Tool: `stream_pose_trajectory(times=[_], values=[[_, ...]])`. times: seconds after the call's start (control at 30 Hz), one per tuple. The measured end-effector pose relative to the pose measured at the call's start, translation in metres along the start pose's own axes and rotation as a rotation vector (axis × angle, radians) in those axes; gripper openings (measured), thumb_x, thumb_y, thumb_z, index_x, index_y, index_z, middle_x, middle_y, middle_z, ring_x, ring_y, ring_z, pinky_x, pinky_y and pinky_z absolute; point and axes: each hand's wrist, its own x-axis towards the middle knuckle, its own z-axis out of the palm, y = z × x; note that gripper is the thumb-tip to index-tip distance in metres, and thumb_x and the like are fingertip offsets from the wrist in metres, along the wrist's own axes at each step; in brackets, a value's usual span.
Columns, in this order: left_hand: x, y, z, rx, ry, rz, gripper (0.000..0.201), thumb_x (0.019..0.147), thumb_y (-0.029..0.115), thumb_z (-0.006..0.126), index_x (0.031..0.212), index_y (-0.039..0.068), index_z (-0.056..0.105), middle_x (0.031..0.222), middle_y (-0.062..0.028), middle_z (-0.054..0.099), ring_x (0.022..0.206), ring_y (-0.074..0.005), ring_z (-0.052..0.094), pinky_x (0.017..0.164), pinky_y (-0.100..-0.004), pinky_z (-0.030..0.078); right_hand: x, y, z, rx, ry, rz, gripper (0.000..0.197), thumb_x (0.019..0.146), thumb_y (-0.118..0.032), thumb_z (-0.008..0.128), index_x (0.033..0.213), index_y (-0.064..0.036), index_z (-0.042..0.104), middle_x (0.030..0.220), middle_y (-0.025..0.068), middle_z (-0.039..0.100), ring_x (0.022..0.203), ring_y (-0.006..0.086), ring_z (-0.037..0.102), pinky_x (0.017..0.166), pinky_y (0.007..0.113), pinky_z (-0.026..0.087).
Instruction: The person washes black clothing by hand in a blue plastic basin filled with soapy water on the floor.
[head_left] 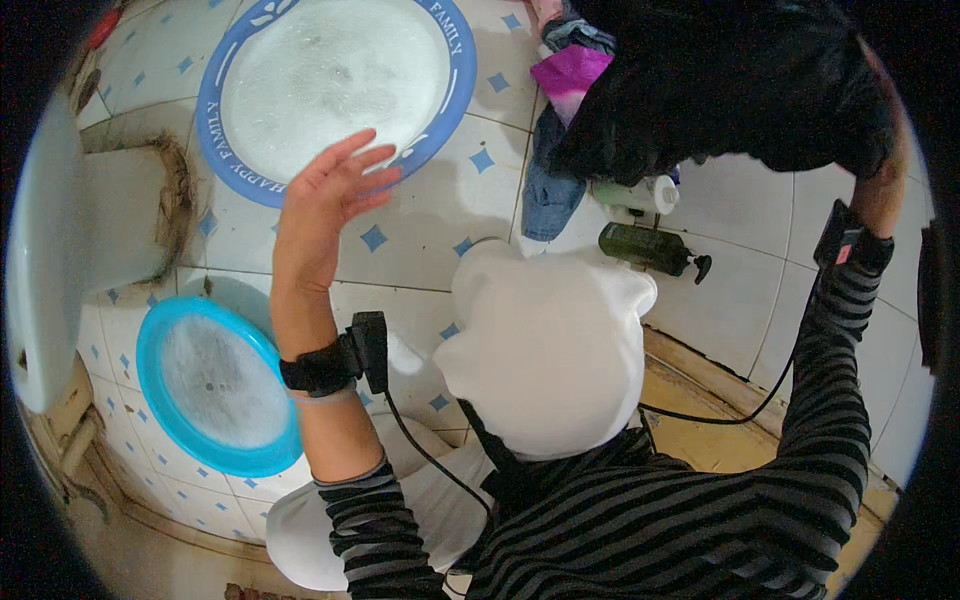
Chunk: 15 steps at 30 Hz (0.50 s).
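head view: the right hand (898, 140) was at the far right edge, mostly hidden by a black garment (720, 85). a strip of skin showed along the cloth's right edge; fingers were out of sight, so how tightly they closed could not be told. the garment spread leftward from that hand across the upper right, bunched and fuzzy-looking, its lower edge sagging unevenly. its left side overlapped a magenta cloth (572, 78) and a pair of jeans (552, 185). just below it were a white bottle (660, 195) and a dark green pump bottle (643, 248), the latter tipped on its side in view.

the left hand (340, 185) was bare, fingers loosely spread, gripping nothing, well apart from the garment. it overlapped the lower rim of a blue-rimmed basin (215, 150) of sudsy water; contact could not be told. a turquoise basin (152, 385), also sudsy, stood near the left forearm on the patterned tile floor (400, 235). both wrists wore black straps.
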Motion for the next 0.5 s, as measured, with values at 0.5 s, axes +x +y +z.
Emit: stream_pose_trajectory(times=[0.5], values=[[0.013,0.055,0.116,0.256,-0.255,0.782,0.071,0.063,0.018,0.066,0.121,0.003,0.027,0.119,-0.0138,0.034,0.107,-0.0217,0.036,0.084,-0.0301,0.035,0.009,-0.049,-0.002,-0.100,0.040,-0.147,0.034,0.072,-0.019,0.051,0.099,0.0011,0.045,0.092,0.0106,0.053,0.078,0.0194,0.052,0.069,0.029,0.043]])
